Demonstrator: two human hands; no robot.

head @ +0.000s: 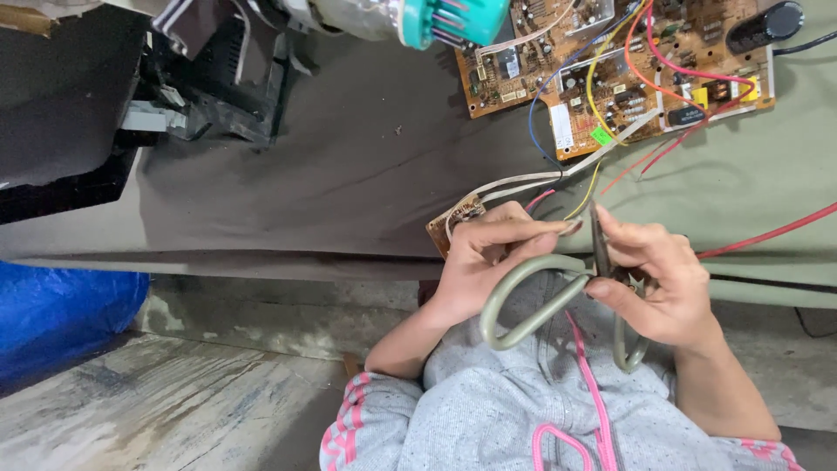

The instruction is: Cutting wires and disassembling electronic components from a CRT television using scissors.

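Both hands close their grip on grey-green scissors (pixel 558 301) with smooth looped plastic handles: left hand (pixel 484 262) at nine o'clock, right hand (pixel 658 283) at three, pinching the dark blades. At twelve o'clock, thin coloured wires (pixel 602 170) run to a brown circuit board (pixel 623 65) on the grey cloth-covered table (pixel 349 174).

Grey concrete floor (pixel 174 410), blue tarp (pixel 61 314) alongside

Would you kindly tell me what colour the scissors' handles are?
The scissors' handles are a dull grey-green, seen in the head view, the only one.
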